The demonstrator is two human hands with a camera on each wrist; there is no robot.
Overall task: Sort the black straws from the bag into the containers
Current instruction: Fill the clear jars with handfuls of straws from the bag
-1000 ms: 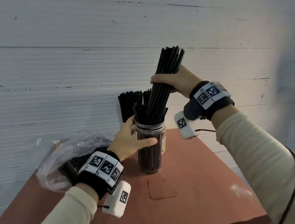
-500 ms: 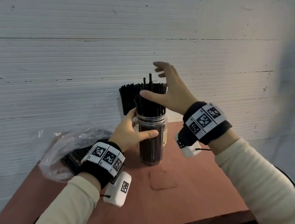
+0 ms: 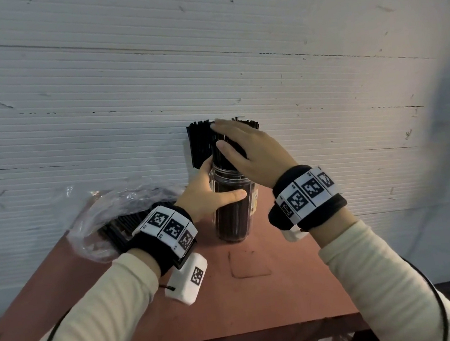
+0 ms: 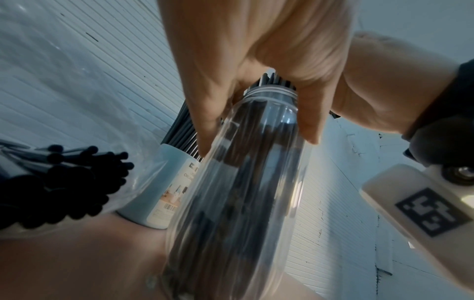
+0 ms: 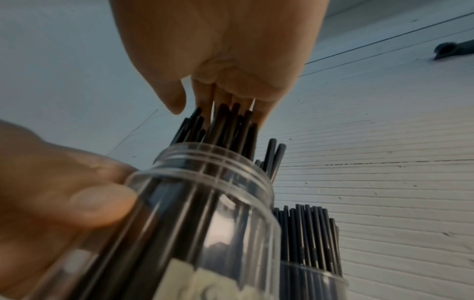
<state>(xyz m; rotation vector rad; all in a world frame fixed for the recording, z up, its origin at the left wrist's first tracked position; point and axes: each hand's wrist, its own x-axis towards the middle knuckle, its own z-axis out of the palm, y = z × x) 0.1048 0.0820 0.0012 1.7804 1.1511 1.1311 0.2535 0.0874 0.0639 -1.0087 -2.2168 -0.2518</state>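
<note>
At centre frame the left hand [image 3: 205, 193] wraps a clear, thread-necked plastic jar [image 3: 232, 211] packed with thin black straws [image 3: 226, 153]; the right hand [image 3: 247, 151] lies flat-fingered on their tips. A second filled container [image 4: 159, 194] stands behind, and a crinkled transparent bag [image 3: 110, 211] holds more at left on the reddish tabletop [image 3: 261, 300].

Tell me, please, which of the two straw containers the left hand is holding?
The nearer clear jar; the left hand grips it, while the other container stands untouched behind.

Bag [image 3: 105, 212] left of jars [image 3: 231, 211] on table [image 3: 233, 304]
</note>
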